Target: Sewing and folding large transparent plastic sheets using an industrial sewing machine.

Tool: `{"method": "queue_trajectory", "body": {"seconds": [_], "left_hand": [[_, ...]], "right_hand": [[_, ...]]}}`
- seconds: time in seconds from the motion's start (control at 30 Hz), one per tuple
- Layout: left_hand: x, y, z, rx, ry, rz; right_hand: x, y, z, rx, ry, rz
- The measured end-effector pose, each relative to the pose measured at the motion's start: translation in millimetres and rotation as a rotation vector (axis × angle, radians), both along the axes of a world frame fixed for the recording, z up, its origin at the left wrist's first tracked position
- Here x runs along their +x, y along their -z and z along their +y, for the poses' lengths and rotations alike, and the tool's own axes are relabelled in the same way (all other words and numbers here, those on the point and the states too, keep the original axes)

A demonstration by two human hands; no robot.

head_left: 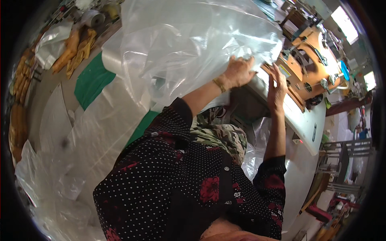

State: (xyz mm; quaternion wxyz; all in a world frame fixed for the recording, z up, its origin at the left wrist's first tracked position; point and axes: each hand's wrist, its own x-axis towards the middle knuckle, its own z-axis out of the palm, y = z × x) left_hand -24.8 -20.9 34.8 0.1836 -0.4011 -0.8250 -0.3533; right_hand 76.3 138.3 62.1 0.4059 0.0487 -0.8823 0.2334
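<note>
A large sheet of clear plastic (173, 48) spreads across the upper middle and hangs down to the left in loose folds. My left hand (238, 72), with a gold-coloured band on its wrist, is closed on the sheet near its right side, fingers bent into the film. My right hand (277, 90) is open beside the front edge of the white machine table (299, 126), its fingers stretched away from me near the sheet's corner. Just right of it stands a tan sewing machine (317, 68). The left fingertips are partly lost in the film's glare.
Green cloth or sheeting (95, 80) shows under the plastic on the left. Brown bundled material (70, 50) lies along the far left, near a roll (92, 18). Metal racks (348, 156) stand at the right. More clear plastic (257, 148) hangs beneath the table edge.
</note>
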Motion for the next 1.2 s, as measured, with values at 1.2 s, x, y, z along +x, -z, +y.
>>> {"method": "queue_trajectory", "body": {"seconds": [1.2], "left_hand": [[46.6, -273.9, -382.0, -0.063, 0.185, 0.424]], "right_hand": [[-172.9, 4.3, -214.8, -0.87, -0.19, -0.053]]}}
